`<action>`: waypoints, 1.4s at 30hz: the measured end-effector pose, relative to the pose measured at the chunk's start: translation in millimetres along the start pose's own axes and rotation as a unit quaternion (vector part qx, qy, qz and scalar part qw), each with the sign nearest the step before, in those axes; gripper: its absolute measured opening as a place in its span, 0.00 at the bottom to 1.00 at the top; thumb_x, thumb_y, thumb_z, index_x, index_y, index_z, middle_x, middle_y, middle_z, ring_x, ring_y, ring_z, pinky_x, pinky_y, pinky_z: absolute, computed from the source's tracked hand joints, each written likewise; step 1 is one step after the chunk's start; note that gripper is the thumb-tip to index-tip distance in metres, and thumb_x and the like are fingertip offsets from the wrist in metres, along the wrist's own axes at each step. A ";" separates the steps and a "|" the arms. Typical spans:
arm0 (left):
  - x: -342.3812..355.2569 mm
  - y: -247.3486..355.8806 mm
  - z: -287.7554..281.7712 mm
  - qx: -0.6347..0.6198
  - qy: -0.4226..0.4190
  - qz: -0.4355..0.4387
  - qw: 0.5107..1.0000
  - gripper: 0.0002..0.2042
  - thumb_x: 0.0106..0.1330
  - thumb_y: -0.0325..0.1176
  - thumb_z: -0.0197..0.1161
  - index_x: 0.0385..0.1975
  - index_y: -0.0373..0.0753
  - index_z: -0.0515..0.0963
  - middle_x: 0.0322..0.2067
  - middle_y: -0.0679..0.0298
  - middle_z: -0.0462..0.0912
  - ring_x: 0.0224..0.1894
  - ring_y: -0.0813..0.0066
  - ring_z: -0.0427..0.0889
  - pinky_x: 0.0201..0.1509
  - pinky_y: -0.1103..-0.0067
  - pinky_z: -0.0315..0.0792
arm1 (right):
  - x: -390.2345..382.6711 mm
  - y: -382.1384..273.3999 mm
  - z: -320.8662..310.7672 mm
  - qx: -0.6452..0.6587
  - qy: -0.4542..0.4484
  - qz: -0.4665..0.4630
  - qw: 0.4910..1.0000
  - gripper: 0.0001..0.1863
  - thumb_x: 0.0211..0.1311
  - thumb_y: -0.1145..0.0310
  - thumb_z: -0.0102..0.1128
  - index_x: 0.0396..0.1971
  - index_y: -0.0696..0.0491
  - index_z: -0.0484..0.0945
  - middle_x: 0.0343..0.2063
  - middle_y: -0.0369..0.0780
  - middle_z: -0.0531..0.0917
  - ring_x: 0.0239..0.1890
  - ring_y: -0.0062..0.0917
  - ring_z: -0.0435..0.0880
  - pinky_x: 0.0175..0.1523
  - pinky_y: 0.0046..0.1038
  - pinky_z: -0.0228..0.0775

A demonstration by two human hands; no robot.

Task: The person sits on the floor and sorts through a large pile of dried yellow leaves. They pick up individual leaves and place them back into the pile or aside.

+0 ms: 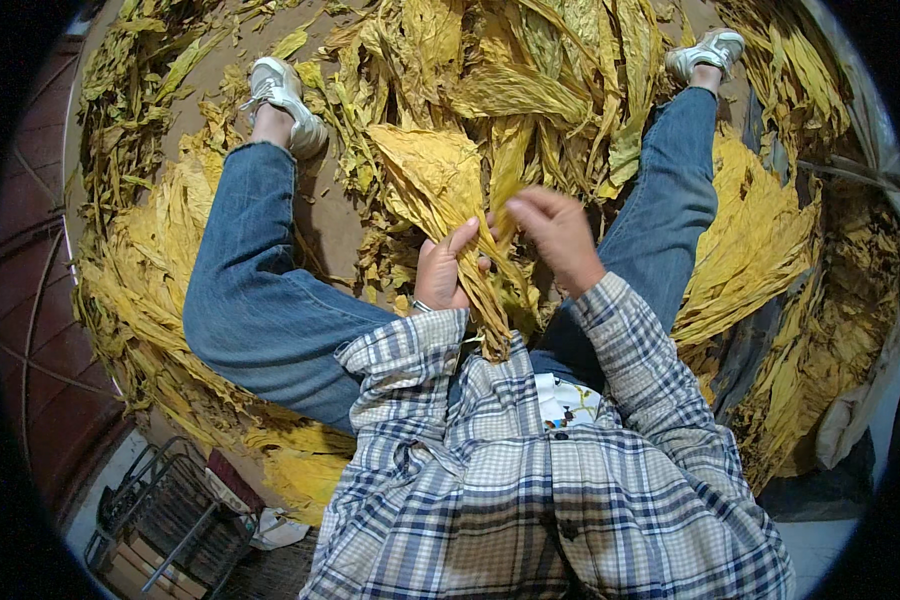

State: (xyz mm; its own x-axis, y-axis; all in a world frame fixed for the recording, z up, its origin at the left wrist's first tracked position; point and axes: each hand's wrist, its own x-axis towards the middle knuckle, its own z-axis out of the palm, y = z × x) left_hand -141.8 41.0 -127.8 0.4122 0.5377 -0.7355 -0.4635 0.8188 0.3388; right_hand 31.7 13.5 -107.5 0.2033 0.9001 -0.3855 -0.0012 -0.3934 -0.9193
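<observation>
My left hand (pixel 440 275) is closed around the stem ends of a bunch of dried yellow leaves (pixel 432 172), which look like tobacco. The leaves fan out away from me, and their stems hang toward my lap. Just right of it, my right hand (pixel 562 238) has its thumb and fingers pinched on a single yellow leaf (pixel 511 160), slightly smeared by motion. A heap of loose yellow-green leaves (pixel 520 92) lies beyond both hands, between my feet.
My jeans-clad legs are spread on either side. Piles of flattened yellow leaves lie by my left leg (pixel 160 275) and right leg (pixel 755 245). A metal-framed chair or rack (pixel 175 520) stands at the lower left. Grey sheeting (pixel 855 425) edges the right side.
</observation>
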 end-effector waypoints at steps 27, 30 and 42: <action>-20.3 29.0 0.5 -0.250 -0.178 0.071 0.949 0.09 0.74 0.35 0.57 0.37 0.37 0.69 0.29 0.65 0.71 0.24 0.81 0.69 0.21 0.85 0.69 | -18.0 6.0 -155.2 -0.150 0.261 0.054 0.952 0.12 0.70 0.68 0.55 0.32 0.59 0.83 0.21 0.37 0.83 0.18 0.14 0.80 0.22 0.18 0.72; -17.1 25.9 2.5 -0.149 -0.135 0.055 0.978 0.11 0.74 0.38 0.58 0.35 0.37 0.70 0.28 0.67 0.71 0.23 0.83 0.68 0.20 0.86 0.66 | -1.0 -14.2 -125.1 -0.042 0.118 0.087 0.988 0.13 0.70 0.62 0.59 0.38 0.57 0.83 0.25 0.35 0.84 0.23 0.11 0.79 0.24 0.13 0.69; -23.9 15.7 20.5 -0.076 -0.091 0.041 0.992 0.08 0.70 0.31 0.61 0.41 0.34 0.74 0.32 0.66 0.76 0.23 0.84 0.69 0.20 0.88 0.63 | 32.2 -33.3 17.7 0.260 -0.052 0.169 0.949 0.10 0.67 0.64 0.64 0.29 0.54 0.79 0.21 0.31 0.78 0.18 0.10 0.72 0.21 0.14 0.63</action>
State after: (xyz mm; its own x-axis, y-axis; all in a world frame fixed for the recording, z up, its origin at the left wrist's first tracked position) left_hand -142.8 45.1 -92.9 0.4977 0.6395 -0.5859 -0.6086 0.7388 0.2895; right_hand 21.0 58.9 -90.7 0.0076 0.7636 -0.6457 -0.5375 -0.5413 -0.6466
